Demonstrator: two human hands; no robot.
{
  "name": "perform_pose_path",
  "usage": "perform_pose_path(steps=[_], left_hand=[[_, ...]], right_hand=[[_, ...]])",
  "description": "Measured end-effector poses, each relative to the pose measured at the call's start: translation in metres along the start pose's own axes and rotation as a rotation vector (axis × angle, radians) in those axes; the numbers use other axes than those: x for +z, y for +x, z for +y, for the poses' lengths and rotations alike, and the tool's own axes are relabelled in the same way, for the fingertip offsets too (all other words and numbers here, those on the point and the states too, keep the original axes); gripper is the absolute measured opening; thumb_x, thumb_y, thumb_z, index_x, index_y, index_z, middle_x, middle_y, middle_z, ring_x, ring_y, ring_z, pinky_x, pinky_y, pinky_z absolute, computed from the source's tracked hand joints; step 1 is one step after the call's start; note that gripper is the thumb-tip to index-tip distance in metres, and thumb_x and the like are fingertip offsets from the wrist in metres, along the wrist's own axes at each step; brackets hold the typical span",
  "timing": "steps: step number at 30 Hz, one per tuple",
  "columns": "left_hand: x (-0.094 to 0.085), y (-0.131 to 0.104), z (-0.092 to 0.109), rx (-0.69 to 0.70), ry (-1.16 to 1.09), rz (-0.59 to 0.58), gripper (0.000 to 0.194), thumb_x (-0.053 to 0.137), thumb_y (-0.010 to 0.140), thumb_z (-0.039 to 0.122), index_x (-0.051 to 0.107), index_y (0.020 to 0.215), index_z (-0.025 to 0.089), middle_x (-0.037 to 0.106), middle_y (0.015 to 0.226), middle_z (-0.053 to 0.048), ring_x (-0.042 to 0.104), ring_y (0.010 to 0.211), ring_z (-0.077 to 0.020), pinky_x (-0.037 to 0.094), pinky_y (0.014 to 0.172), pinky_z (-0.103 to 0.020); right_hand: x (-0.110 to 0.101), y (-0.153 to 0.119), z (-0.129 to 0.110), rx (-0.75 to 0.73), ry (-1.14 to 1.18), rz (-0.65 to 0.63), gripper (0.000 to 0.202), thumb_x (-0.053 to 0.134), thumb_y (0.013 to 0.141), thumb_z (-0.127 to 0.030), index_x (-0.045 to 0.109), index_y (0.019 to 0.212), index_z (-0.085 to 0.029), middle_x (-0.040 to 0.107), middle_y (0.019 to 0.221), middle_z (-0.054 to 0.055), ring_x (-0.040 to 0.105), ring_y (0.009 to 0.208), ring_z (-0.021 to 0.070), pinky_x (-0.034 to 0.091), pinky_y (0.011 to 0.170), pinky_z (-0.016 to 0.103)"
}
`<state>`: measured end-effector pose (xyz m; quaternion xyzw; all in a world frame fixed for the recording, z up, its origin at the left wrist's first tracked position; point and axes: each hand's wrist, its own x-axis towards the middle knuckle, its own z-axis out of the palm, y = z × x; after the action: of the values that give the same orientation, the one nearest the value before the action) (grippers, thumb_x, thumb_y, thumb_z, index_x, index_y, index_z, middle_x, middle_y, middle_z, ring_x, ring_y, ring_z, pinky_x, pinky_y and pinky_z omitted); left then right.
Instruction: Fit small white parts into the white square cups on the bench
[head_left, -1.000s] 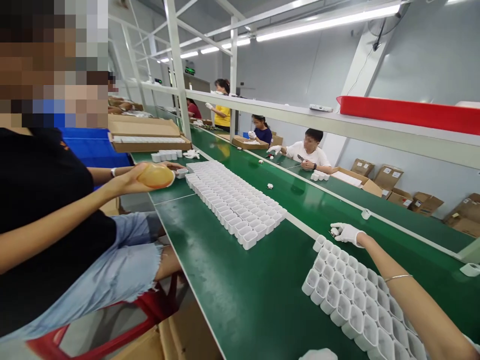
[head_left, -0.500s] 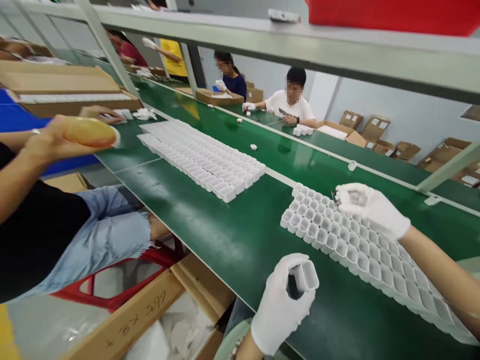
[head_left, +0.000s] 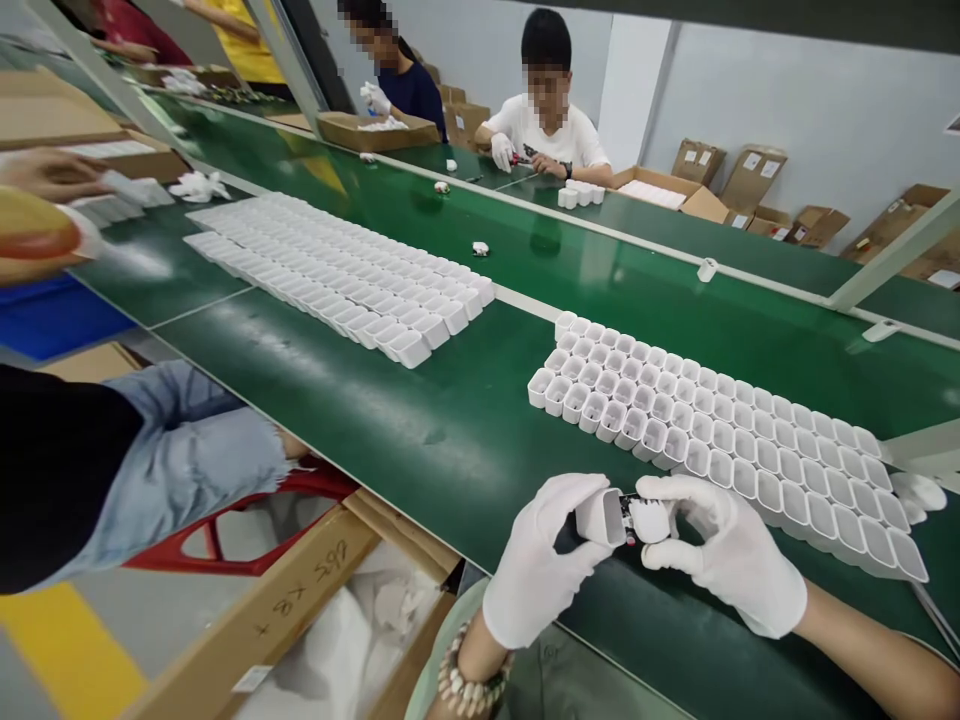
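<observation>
Both my hands wear white gloves and meet low in the view, above the green work surface. My left hand (head_left: 544, 560) is closed around a white plastic housing (head_left: 602, 520), its open end turned to the right. Between the fingertips of my right hand (head_left: 724, 550) is a small white part with dark components (head_left: 646, 520), held at the mouth of the housing. Whether the part has entered the housing I cannot tell. Just behind my hands stand rows of open white housings (head_left: 675, 400), packed side by side.
A second block of white housings (head_left: 337, 265) lies further left. Small white parts (head_left: 480, 249) sit on the green belt (head_left: 525, 240). A co-worker (head_left: 547, 110) works across the line. At left another person's hand (head_left: 52, 172) touches white pieces. A cardboard box (head_left: 247, 620) stands below the table edge.
My right hand has come from above the rows of housings down to my left hand, bringing the small part to the housing. The housing has turned to face right. The view has shifted.
</observation>
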<state>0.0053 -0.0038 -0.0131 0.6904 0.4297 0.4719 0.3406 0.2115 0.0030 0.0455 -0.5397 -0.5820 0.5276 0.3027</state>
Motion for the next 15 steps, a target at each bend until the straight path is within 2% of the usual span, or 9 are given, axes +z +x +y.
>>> perform_pose_path(steps=[8, 15], left_hand=[[0.0004, 0.0006, 0.0006, 0.071, 0.007, -0.003, 0.053, 0.073, 0.078, 0.015, 0.052, 0.124, 0.031, 0.063, 0.116, 0.0, 0.059, 0.107, -0.0152, 0.05, 0.095, -0.027], [0.0009, 0.0013, 0.0018, 0.075, 0.029, 0.013, 0.052, 0.071, 0.079, 0.011, 0.051, 0.124, 0.03, 0.063, 0.117, -0.002, 0.059, 0.107, -0.0176, 0.051, 0.094, -0.032]], right_hand=[[0.0018, -0.0018, 0.0026, 0.019, -0.18, 0.019, 0.042, 0.08, 0.065, -0.026, 0.07, 0.105, -0.033, 0.069, 0.097, -0.002, 0.061, 0.082, 0.0177, 0.052, 0.075, 0.033], [0.0039, -0.0048, 0.0025, -0.094, -0.338, 0.035, 0.037, 0.077, 0.07, -0.028, 0.067, 0.105, -0.034, 0.064, 0.08, -0.004, 0.056, 0.065, 0.0142, 0.05, 0.061, 0.029]])
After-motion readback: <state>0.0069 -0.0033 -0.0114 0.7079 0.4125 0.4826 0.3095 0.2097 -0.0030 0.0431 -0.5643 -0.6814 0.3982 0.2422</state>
